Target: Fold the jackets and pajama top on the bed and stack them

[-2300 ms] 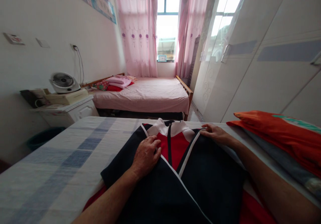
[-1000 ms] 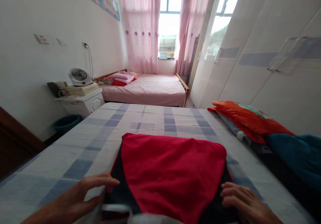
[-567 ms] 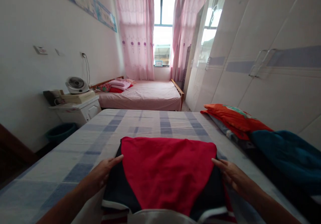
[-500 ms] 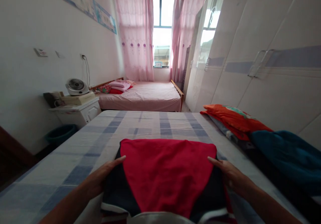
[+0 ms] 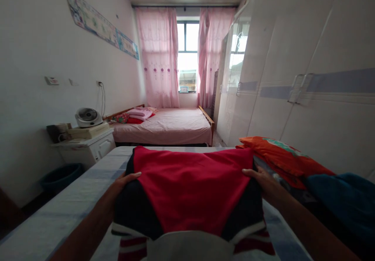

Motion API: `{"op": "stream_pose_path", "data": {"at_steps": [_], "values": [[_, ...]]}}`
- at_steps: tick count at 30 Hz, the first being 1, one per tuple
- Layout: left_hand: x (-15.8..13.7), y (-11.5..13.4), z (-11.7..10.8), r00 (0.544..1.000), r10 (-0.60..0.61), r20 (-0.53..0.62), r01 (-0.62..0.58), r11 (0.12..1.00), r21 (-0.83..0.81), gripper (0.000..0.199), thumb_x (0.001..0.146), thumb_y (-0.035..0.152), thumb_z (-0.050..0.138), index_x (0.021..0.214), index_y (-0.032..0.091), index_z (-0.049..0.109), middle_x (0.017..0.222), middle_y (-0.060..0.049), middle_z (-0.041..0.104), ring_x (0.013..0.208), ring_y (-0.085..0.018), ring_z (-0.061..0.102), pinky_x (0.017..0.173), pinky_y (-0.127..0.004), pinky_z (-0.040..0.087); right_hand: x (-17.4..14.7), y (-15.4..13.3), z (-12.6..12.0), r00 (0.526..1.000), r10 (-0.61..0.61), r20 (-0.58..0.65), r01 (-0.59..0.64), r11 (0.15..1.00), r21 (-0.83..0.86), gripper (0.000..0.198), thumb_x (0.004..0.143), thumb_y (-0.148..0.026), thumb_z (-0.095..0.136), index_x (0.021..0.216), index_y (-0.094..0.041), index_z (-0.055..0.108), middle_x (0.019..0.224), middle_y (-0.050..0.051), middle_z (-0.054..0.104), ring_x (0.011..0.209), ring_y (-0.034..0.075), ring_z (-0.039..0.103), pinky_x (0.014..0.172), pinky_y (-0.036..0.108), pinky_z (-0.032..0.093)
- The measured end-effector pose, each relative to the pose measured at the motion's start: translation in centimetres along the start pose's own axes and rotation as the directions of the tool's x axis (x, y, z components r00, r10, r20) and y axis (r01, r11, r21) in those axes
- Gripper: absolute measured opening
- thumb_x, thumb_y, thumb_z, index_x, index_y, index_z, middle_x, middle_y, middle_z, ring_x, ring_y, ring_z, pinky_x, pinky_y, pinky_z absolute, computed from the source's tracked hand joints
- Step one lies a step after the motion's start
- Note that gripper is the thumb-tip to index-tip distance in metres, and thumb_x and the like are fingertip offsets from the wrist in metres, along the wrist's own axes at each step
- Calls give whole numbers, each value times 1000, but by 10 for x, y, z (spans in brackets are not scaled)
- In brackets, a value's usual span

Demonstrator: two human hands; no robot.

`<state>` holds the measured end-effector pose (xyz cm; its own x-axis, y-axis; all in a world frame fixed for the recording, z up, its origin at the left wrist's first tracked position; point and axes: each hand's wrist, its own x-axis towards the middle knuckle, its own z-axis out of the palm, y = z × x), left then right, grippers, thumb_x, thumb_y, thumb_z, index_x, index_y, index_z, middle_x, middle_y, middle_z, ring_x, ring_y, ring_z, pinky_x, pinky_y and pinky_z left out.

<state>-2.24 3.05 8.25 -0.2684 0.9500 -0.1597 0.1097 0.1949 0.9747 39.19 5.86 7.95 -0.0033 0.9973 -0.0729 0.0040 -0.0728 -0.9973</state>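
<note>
Red and navy, the folded jacket (image 5: 193, 187) is held over the near bed (image 5: 58, 222), long axis crosswise, white collar (image 5: 190, 246) toward the person. The left hand (image 5: 123, 183) and right hand (image 5: 265, 181) each pinch one side edge, thumb on top; print on the poster (image 5: 99, 26), high to the left beyond the bed, is too small to read.

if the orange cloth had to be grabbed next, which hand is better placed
Probably the right hand: it holds the red and navy garment at the side nearer the orange cloth. The left hand holds the opposite side and would have to cross over. Either would first need to let go.
</note>
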Motion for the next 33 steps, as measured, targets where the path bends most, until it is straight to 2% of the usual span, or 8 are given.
{"op": "stream_pose_path", "data": {"at_steps": [3,6,11,16,20,24,30,33], "values": [[36,-41,-4,997,13,-74,5,971,237,54,77,38,52,124,11,47,88,-11,70,77,-24,69,62,-33,56,37,42,-20,985,42,-168,-90,952,-293,64,76,-42,54,130,-11,42,106,14,66,85,21,66,64,30,53],[73,-64,-15,972,99,-215,6,898,440,62,76,36,46,127,1,41,106,-21,64,90,-28,66,71,-37,54,69,74,-41,934,38,-355,-199,882,-428,71,76,-42,48,133,-1,35,115,22,59,89,23,65,63,30,53],[131,-57,-14,951,270,-152,-122,779,615,50,75,38,43,110,6,59,119,-19,59,106,-28,59,92,-34,44,118,82,-54,927,-73,-368,-153,823,-548,62,77,-42,43,128,-6,45,115,18,61,96,23,63,75,32,50],[171,-52,10,951,308,-9,-211,672,710,41,80,42,40,93,14,67,102,-11,69,98,-23,63,83,-27,46,154,84,-47,947,-141,-290,-108,710,-696,44,78,-46,44,101,-15,66,103,12,68,100,25,61,85,31,44],[181,-51,17,955,294,35,-208,581,787,34,78,44,48,79,17,68,83,-7,71,85,-22,65,70,-24,45,157,88,-46,968,-138,-211,-80,626,-775,40,77,-51,44,83,-20,69,90,9,71,89,25,64,75,30,45],[185,-44,14,965,259,39,-165,486,858,22,80,34,55,71,17,66,77,-6,69,83,-20,63,72,-26,43,152,91,-47,965,-160,-209,-84,565,-821,36,78,-43,42,90,-21,67,96,8,70,92,25,63,74,29,45],[183,-41,10,968,249,22,-122,395,910,22,86,29,50,78,14,64,79,-5,67,78,-18,63,73,-31,47,154,96,-47,944,-195,-266,-139,496,-857,32,80,-36,39,86,-21,67,90,8,71,85,23,64,70,28,45],[167,-41,19,936,351,-15,-116,350,929,30,87,24,39,97,13,66,99,-13,66,97,-25,61,81,-32,45,151,92,-44,928,-224,-296,-166,464,-870,34,80,-31,38,90,-18,67,92,12,70,87,24,63,73,31,45]]}}
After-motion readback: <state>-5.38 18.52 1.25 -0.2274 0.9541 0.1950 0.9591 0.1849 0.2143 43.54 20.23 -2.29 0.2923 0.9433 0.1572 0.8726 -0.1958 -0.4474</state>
